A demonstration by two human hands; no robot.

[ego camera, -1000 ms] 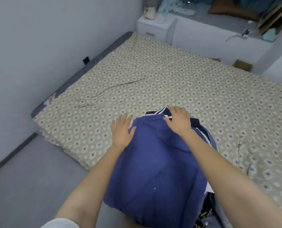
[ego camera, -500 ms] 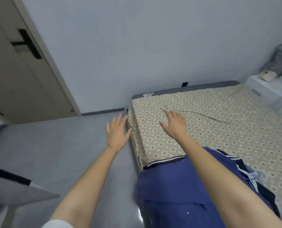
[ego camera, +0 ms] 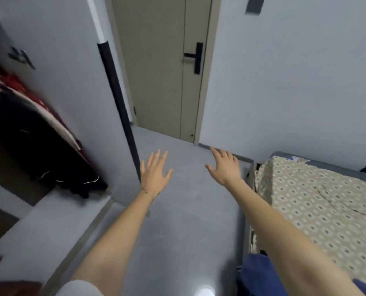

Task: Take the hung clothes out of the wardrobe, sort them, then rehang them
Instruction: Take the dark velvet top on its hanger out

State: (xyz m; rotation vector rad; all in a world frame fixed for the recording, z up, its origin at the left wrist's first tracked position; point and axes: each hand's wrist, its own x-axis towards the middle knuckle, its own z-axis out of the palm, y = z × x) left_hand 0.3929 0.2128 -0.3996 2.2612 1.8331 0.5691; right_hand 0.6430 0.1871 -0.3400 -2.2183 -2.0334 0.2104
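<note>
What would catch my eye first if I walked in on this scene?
Two bare arms reach out over the grey floor, the left hand and the right hand both open, fingers spread, holding nothing. At the left hang dark and red clothes; at the right is a bed with a patterned sheet, a blue garment at its near end. Straight ahead stands a closed beige door.

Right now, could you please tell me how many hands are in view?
2: the left hand is open above the floor beside the wardrobe door; the right hand is open near the bed corner.
</note>
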